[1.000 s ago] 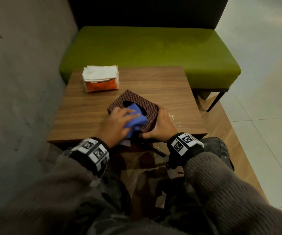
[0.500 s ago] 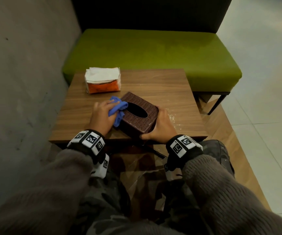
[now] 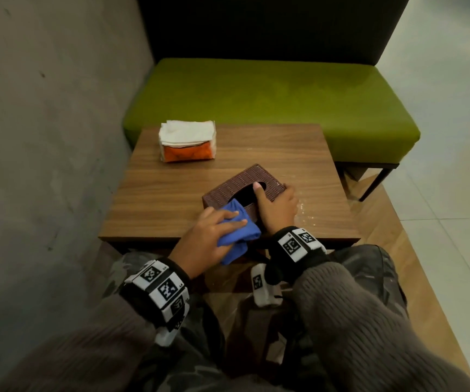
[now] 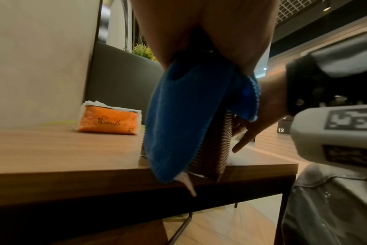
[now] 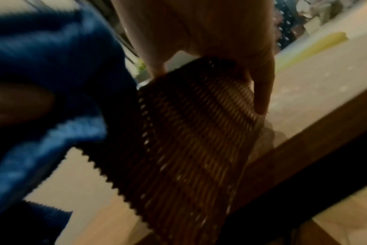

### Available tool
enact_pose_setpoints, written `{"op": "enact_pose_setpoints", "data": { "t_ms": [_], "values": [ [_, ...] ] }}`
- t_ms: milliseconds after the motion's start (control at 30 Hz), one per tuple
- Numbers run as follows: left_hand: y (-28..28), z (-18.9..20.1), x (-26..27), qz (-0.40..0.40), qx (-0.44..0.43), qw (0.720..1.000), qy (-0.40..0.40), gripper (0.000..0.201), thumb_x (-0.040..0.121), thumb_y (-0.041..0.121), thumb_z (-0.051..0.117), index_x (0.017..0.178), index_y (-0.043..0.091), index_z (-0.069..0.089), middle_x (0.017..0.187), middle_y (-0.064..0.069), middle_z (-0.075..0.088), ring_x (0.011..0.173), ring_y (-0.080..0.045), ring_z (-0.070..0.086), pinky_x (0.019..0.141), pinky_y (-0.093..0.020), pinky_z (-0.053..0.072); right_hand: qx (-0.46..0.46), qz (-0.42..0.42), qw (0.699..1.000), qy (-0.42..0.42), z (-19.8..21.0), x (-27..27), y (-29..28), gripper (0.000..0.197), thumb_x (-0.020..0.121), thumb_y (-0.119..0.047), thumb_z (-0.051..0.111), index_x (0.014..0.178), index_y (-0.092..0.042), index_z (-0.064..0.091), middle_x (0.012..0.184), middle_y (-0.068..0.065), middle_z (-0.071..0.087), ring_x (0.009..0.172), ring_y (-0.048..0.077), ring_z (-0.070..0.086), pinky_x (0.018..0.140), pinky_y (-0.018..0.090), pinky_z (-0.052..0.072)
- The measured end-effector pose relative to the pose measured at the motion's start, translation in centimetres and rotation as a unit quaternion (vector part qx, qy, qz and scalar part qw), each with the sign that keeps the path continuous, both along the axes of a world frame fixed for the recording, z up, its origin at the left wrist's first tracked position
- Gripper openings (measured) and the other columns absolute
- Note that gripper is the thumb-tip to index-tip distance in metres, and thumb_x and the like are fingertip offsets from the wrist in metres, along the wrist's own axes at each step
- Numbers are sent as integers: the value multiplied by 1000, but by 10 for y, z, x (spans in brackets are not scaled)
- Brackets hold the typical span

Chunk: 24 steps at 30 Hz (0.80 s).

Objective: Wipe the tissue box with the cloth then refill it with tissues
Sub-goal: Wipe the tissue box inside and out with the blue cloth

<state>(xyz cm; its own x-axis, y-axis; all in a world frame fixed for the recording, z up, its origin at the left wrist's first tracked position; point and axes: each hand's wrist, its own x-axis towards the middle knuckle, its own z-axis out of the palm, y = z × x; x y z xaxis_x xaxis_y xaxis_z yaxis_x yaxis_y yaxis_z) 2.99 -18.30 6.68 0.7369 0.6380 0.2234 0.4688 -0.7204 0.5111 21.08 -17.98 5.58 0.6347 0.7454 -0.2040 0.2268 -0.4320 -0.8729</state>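
Observation:
A brown woven tissue box (image 3: 240, 184) stands near the front edge of the wooden table (image 3: 171, 193), its oval opening facing up. My right hand (image 3: 278, 208) grips its right near corner, thumb hooked into the opening and fingers (image 5: 262, 92) down the right side. My left hand (image 3: 214, 236) holds a folded blue cloth (image 3: 238, 226) against the box's near side. In the left wrist view the blue cloth (image 4: 184, 116) hangs over the front of the tissue box (image 4: 217, 149). An orange pack of white tissues (image 3: 187, 145) lies at the table's far left.
A grey wall (image 3: 44, 165) runs close along the table's left side. A green bench seat (image 3: 270, 103) stands behind the table. A wet patch (image 3: 303, 210) shines on the tabletop right of the box. My knees sit under the front edge.
My left hand has brought the cloth from the box's left side round to its near side. My right thumb now sits in the opening. The box has turned slightly.

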Motion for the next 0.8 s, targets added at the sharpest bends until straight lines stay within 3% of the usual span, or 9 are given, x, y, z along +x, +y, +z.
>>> {"op": "enact_pose_setpoints", "data": {
  "t_ms": [100, 200, 267, 333, 400, 467, 567, 733, 800],
  "values": [
    [13, 2, -6, -17, 8, 1000, 16, 44, 82, 23, 47, 124, 19, 60, 124, -4, 58, 104, -17, 45, 93, -18, 30, 7, 5, 999, -41, -3, -3, 5, 63, 96, -37, 55, 142, 1, 32, 141, 26, 37, 132, 40, 35, 105, 39, 29],
    [41, 0, -2, 161, -12, 986, -33, 44, 82, 5, 60, 123, 19, 61, 125, -8, 57, 104, -28, 47, 94, -34, 39, -9, 29, 998, -62, -3, 4, 7, 60, 97, -37, 53, 139, 0, 34, 139, 23, 39, 130, 37, 38, 103, 41, 33],
    [38, 0, 11, 204, 8, 978, -43, 47, 77, -2, 64, 121, 16, 63, 123, -10, 59, 102, -31, 47, 91, -35, 41, -19, 23, 997, -73, -2, 4, 8, 59, 97, -37, 52, 139, 2, 33, 139, 23, 39, 130, 37, 37, 102, 42, 33],
    [12, -4, 21, 113, 36, 993, -16, 53, 74, -1, 65, 124, 16, 60, 126, -6, 58, 103, -24, 43, 88, -25, 36, -30, 10, 995, -89, 1, 2, 11, 58, 98, -34, 52, 138, 4, 33, 139, 25, 39, 130, 37, 37, 101, 42, 33],
    [-2, -7, 14, 20, 51, 999, 3, 56, 74, 3, 63, 127, 17, 57, 129, -3, 56, 100, -16, 39, 85, -23, 36, -34, 10, 995, -96, 0, 1, 13, 58, 98, -33, 52, 137, 5, 33, 138, 26, 39, 129, 37, 37, 99, 41, 33],
    [17, -9, 2, 36, 53, 998, -2, 54, 76, 11, 55, 129, 20, 55, 128, -3, 57, 98, -18, 41, 84, -30, 42, -39, 20, 994, -101, 0, 2, 13, 59, 98, -34, 52, 138, 5, 32, 139, 25, 38, 130, 36, 36, 100, 41, 33],
    [33, -11, -1, 150, 33, 987, -38, 48, 78, 17, 51, 126, 19, 58, 125, -6, 58, 97, -23, 43, 85, -44, 47, -46, 21, 993, -104, 0, 3, 12, 60, 98, -36, 51, 138, 4, 31, 139, 24, 37, 131, 36, 35, 100, 41, 34],
    [-2, -15, 3, -52, 73, 996, 18, 59, 73, 12, 56, 131, 20, 53, 134, -2, 52, 97, -15, 39, 84, -29, 42, -43, 47, 992, -111, 1, 5, 15, 59, 96, -35, 53, 137, 3, 34, 138, 25, 40, 129, 37, 38, 101, 43, 35],
    [20, -11, -6, -19, 57, 998, 9, 56, 76, 14, 54, 132, 22, 52, 133, -1, 54, 98, -15, 40, 85, -29, 42, -55, 65, 990, -116, 1, 9, 16, 58, 96, -36, 54, 136, 2, 34, 137, 25, 40, 129, 38, 39, 102, 43, 34]
  ]
}}
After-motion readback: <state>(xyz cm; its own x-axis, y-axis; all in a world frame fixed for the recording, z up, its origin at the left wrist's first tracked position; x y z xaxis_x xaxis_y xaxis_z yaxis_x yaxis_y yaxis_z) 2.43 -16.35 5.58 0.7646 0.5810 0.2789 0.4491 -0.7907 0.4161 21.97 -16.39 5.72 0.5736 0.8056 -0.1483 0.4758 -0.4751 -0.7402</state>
